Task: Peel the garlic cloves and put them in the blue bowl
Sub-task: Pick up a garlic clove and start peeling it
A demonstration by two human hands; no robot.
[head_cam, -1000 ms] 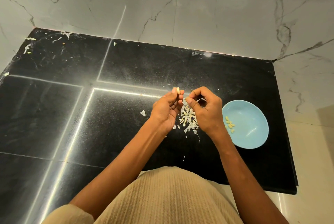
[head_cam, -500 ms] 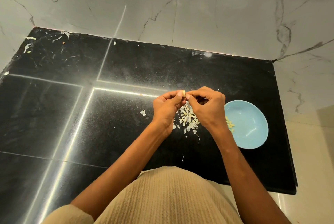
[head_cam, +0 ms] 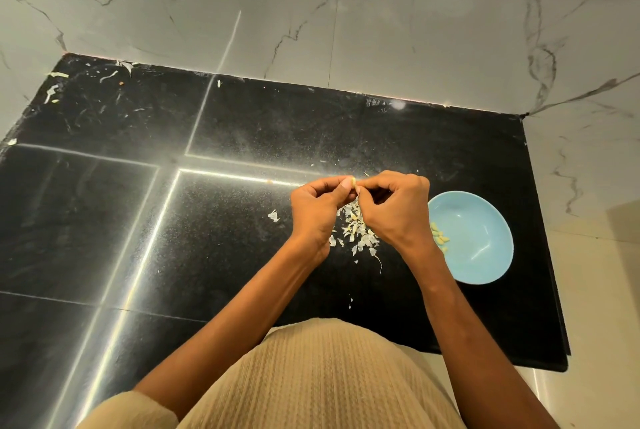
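My left hand (head_cam: 317, 208) pinches a small pale garlic clove (head_cam: 353, 181) between thumb and fingertips above the black counter. My right hand (head_cam: 394, 208) meets it from the right, its thumb and fingertips pinching at the same clove. Under the two hands lies a heap of white garlic skins (head_cam: 356, 231). The blue bowl (head_cam: 485, 238) stands just right of my right wrist, with several peeled cloves (head_cam: 439, 238) at its left side.
The black stone counter (head_cam: 225, 220) ends at a marble wall (head_cam: 346, 12) behind and at an edge on the right. Loose skin scraps (head_cam: 273, 215) lie left of the heap, more at the far left corner (head_cam: 55, 89).
My hands have closed together on the clove and shifted slightly; the right hand's fingertips now touch the clove held by the left.
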